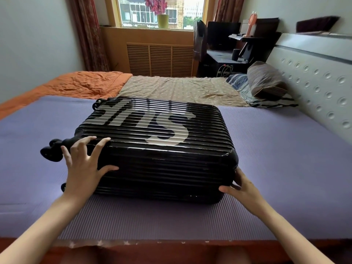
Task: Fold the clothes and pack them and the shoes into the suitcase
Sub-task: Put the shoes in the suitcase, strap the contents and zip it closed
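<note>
Suitcase lies closed on the bed between my hands: left hand splayed over its near edge, right hand open against its corner. Next, I judge: unzip it.

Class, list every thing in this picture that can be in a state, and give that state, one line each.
Suitcase: closed, lying flat on the purple mat.
Left hand: fingers spread, pressing the suitcase's near left corner.
Right hand: touching its near right corner.
Curtains: drawn open.
Monitor: screen dark.
Orange blanket: crumpled.
</note>
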